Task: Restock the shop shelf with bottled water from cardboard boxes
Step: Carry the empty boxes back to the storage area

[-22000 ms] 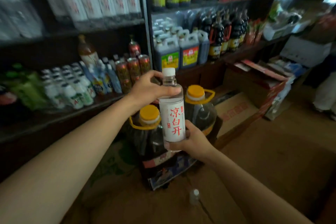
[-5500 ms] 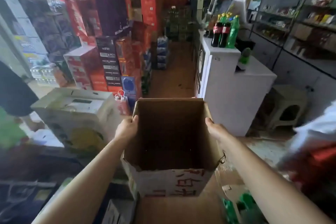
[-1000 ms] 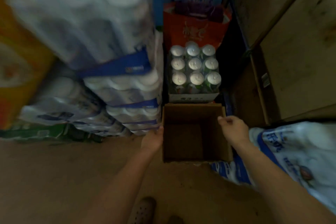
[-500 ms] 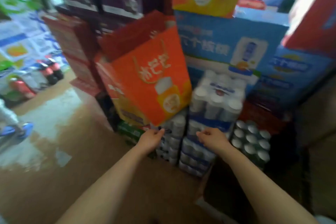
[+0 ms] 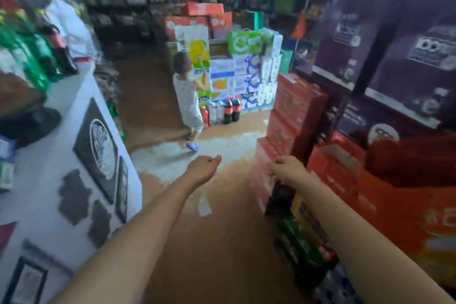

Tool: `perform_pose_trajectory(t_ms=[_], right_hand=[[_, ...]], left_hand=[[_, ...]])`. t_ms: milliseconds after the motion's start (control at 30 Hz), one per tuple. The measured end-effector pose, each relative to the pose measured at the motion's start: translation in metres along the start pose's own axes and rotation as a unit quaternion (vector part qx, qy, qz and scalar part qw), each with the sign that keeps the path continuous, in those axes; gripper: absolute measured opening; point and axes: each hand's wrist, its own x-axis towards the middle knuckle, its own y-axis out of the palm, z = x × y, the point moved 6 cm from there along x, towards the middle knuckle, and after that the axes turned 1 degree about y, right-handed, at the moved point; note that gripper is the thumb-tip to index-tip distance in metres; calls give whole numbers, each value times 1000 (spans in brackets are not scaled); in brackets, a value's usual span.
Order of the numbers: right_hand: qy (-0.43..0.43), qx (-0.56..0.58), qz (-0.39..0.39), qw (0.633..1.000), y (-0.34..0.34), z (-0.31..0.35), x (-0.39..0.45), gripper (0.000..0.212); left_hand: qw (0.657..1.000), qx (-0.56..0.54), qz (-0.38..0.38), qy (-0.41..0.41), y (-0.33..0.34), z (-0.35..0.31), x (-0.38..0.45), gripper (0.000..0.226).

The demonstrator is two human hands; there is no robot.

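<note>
Both arms reach forward over the brown floor point(image 5: 214, 242) in the lower half of the frame. The left hand point(image 5: 202, 170), at centre, holds nothing, its grip loosely curled with the fingers bent inward. The right hand point(image 5: 287, 170), a little right of centre, also carries nothing, fingers loosely curled, in front of a stack of red cartons point(image 5: 293, 116); touching or not, I cannot tell. No cardboard box of bottled water is in either hand. A white desk point(image 5: 49, 180) fills the lower left. Upper centre, a small child point(image 5: 187, 99) stands beside two cola bottles point(image 5: 232, 110) and stacked colourful packs point(image 5: 246, 66). Motion blur softens everything.
</note>
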Motion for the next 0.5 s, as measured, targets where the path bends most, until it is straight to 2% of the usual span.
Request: perform_pose_trajectory(t_ms=[133, 233, 500], right_hand=[[-38, 24, 45, 998, 52, 83, 58, 24], [-51, 23, 66, 996, 84, 134, 100, 27], [-93, 2, 115, 989, 157, 244, 227, 29]], left_hand=[[998, -17, -53, -20, -86, 32, 49, 39], [997, -19, -63, -35, -133, 48, 79, 35], [992, -35, -104, -67, -221, 86, 199, 41]])
